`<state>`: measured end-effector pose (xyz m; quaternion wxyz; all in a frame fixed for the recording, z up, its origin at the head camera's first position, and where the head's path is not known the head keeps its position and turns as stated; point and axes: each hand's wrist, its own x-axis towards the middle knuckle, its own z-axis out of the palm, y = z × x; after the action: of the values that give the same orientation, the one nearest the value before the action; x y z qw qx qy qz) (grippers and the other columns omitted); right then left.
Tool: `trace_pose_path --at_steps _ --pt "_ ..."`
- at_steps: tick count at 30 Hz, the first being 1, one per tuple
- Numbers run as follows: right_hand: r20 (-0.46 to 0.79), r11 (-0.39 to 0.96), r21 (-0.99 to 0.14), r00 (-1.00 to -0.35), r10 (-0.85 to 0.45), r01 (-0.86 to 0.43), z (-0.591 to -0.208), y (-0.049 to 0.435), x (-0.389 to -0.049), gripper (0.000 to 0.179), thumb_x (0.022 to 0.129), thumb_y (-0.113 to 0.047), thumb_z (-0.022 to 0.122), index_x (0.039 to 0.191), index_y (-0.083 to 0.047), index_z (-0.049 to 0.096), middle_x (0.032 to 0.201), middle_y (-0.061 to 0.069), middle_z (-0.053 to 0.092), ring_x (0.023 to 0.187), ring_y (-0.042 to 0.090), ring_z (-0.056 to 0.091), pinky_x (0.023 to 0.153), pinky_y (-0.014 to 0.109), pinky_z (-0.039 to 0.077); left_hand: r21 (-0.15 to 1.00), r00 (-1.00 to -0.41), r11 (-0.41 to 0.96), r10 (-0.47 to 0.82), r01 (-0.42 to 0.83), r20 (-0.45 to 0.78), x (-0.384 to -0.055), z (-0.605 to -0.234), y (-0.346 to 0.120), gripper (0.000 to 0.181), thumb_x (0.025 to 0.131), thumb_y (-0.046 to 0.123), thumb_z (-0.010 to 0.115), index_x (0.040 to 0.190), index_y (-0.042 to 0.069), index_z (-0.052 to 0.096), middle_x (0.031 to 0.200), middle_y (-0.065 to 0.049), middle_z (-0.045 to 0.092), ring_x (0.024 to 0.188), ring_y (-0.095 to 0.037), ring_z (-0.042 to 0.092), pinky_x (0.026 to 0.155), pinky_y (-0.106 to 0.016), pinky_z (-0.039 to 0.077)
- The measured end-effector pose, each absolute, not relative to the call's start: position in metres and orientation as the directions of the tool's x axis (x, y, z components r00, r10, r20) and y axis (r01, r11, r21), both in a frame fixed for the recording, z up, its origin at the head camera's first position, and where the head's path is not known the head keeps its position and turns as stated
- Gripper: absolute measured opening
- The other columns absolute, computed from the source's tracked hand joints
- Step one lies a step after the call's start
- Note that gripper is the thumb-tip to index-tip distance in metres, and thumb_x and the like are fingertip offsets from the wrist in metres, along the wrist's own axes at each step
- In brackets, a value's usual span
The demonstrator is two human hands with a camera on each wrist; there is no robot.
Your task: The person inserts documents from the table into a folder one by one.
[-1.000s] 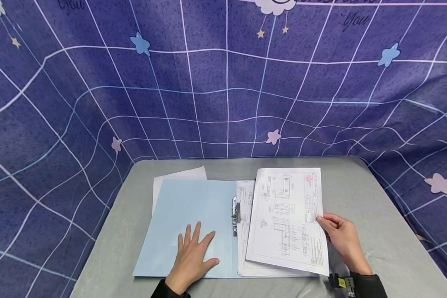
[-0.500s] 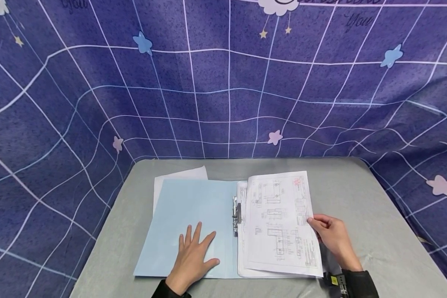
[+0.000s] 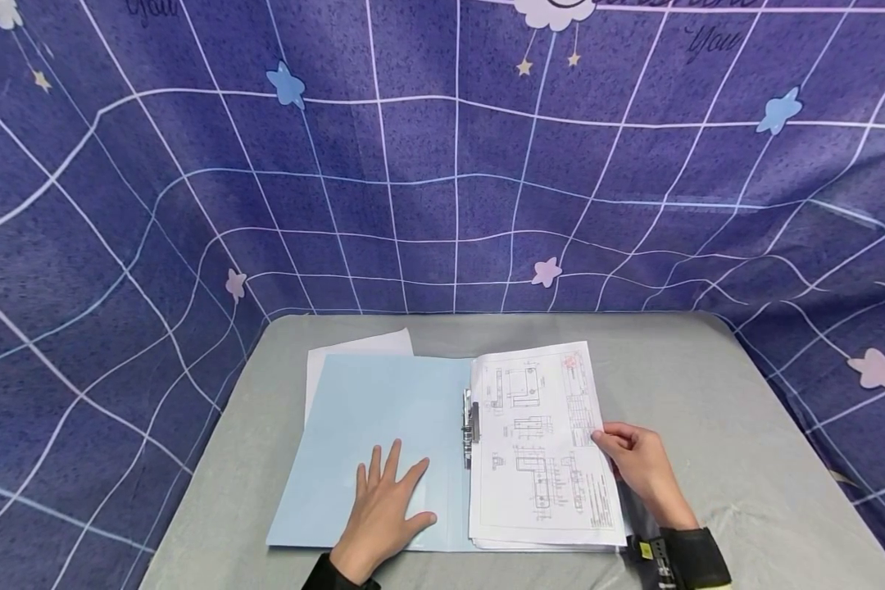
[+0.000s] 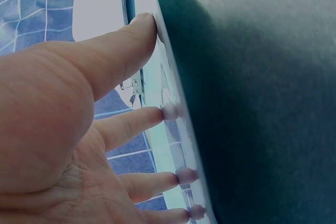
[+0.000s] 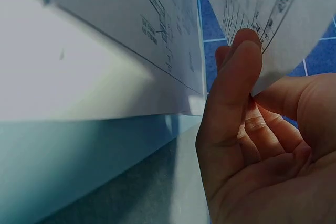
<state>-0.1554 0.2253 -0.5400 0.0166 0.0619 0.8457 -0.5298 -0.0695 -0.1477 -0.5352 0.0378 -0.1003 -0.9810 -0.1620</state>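
A light blue folder (image 3: 354, 410) lies spread on the table, with a metal clip (image 3: 468, 426) along its spine. On its left cover rests my left hand (image 3: 386, 516), fingers spread and straight; the left wrist view shows the fingertips touching the glossy cover. A sheet of paper (image 3: 538, 492) printed with technical drawings lies over other sheets on the folder's right side, its left edge close beside the clip. My right hand (image 3: 642, 467) pinches the sheet's right edge between thumb and fingers. In the right wrist view that edge bends up from the pages below.
Another white sheet (image 3: 369, 342) sticks out from under the folder's upper left. A grey cloth covers the table (image 3: 708, 393). Behind and at both sides hangs a purple curtain (image 3: 413, 197) with grid lines and stars.
My right hand has moved left with the pinched drawing sheet, which now covers the sheets beneath and reaches the clip. The left hand has stayed on the cover.
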Motion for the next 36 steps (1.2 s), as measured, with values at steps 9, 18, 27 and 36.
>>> trace_pose_path --at_steps 9,18,27,36 --pt "-0.025 0.521 -0.851 -0.996 0.089 0.068 -0.545 0.223 -0.159 0.023 0.087 -0.025 0.065 0.099 -0.006 0.067 0.076 0.004 0.063 0.063 0.017 0.054 0.05 0.028 0.044 0.313 -0.977 0.927 0.184 0.209 0.107 -0.07 -0.533 -0.146 0.069 0.068 0.046 0.076 0.128 0.017 0.057 0.142 -0.029 0.03 0.129 -0.053 0.014 0.096 -0.072 0.015" --pt "0.073 0.674 -0.739 -0.993 0.087 0.005 -0.546 0.22 -0.161 0.017 0.085 -0.021 0.066 0.094 -0.007 0.066 0.071 0.001 0.057 0.062 0.016 0.049 0.055 0.03 0.04 0.31 -0.976 0.927 0.183 0.211 0.118 -0.07 -0.536 -0.147 0.07 0.067 0.047 0.077 0.127 0.016 0.057 0.141 -0.029 0.031 0.128 -0.053 0.016 0.096 -0.072 0.016" --pt "0.086 0.735 -0.678 -0.994 0.071 -0.007 -0.542 0.219 -0.162 0.028 0.084 -0.022 0.068 0.104 -0.003 0.066 0.077 0.003 0.063 0.064 0.015 0.053 0.056 0.032 0.044 0.3 -0.981 0.935 0.168 0.19 0.099 -0.071 -0.536 -0.146 0.071 0.066 0.049 0.076 0.127 0.017 0.057 0.142 -0.029 0.03 0.129 -0.052 0.014 0.097 -0.071 0.014" --pt "0.104 0.804 -0.595 -0.993 0.058 -0.015 -0.533 0.224 -0.159 0.037 0.084 -0.028 0.067 0.112 -0.005 0.063 0.085 0.007 0.067 0.076 0.023 0.061 0.06 0.038 0.049 0.303 -0.982 0.935 0.165 0.186 0.092 -0.072 -0.536 -0.145 0.071 0.066 0.048 0.077 0.127 0.016 0.058 0.142 -0.029 0.03 0.13 -0.052 0.013 0.097 -0.071 0.014"
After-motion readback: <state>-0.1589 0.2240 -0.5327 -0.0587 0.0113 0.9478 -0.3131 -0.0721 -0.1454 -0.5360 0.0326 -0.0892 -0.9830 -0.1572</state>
